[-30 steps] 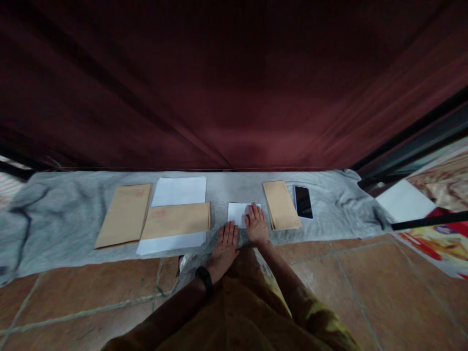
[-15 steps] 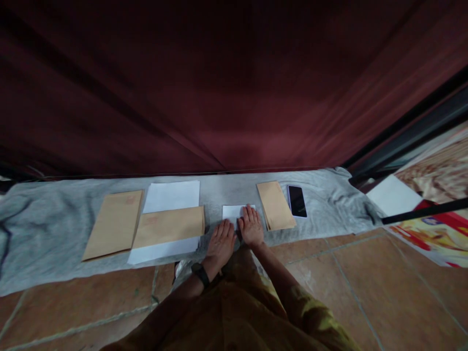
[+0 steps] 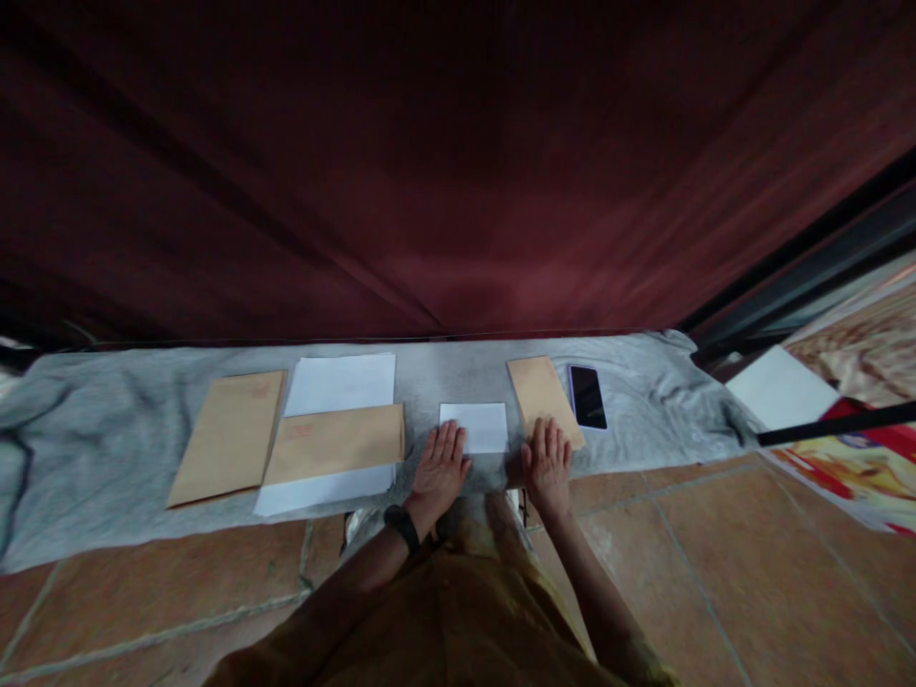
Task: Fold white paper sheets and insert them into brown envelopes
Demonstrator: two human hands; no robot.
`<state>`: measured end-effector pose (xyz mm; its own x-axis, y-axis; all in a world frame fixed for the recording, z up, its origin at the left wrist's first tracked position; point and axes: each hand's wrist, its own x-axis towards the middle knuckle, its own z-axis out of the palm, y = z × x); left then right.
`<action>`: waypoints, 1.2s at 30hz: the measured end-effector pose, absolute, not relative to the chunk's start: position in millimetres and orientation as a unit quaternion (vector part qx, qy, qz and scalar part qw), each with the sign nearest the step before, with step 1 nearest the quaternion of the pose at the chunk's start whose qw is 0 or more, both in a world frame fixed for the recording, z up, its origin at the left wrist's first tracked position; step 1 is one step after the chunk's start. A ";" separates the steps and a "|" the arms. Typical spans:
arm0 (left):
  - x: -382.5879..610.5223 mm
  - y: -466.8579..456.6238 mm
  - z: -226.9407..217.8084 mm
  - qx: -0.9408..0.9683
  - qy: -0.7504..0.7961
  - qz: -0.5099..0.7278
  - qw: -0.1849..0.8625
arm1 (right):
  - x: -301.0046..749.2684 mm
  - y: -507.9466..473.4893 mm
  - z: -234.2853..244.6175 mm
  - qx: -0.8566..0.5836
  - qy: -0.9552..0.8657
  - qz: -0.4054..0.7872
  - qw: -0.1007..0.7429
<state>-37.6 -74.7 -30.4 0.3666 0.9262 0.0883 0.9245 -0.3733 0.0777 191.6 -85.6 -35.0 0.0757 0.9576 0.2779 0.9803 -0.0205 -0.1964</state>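
A small white sheet of paper [image 3: 481, 426], perhaps folded, lies flat on the grey cloth in front of me. My left hand [image 3: 439, 466] rests open at its lower left corner, fingers stretched out. Over the near end of some brown envelopes [image 3: 542, 386] lies my right hand [image 3: 550, 468], also open, its fingertips on the paper. To the left, another brown envelope [image 3: 336, 441] lies across a stack of white sheets [image 3: 343, 379]. Further left are larger brown envelopes [image 3: 227, 429], slightly slanted.
A phone [image 3: 588, 397] with a dark screen lies right of the envelopes. The grey cloth [image 3: 658, 410] covers the long surface, with a dark red curtain [image 3: 458, 210] behind it. At the right, a black bar [image 3: 837, 424] crosses in front of a colourful printed box [image 3: 851, 472].
My right hand has moved right, off the white paper and onto the brown envelopes. The left hand stays by the paper's left corner, and more of the paper shows.
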 end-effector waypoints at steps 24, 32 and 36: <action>-27.5 -78.8 -38.6 0.813 0.581 0.038 0.014 | 175.5 -92.9 -34.2 -0.682 -0.712 -0.011 0.166; -28.9 -79.4 -43.6 0.812 0.582 0.050 0.011 | 134.1 -72.3 -37.3 -0.565 -0.794 0.064 0.216; -30.0 -80.1 -47.5 0.809 0.584 0.065 0.004 | 122.6 -64.7 -42.1 -0.575 -0.792 0.065 0.194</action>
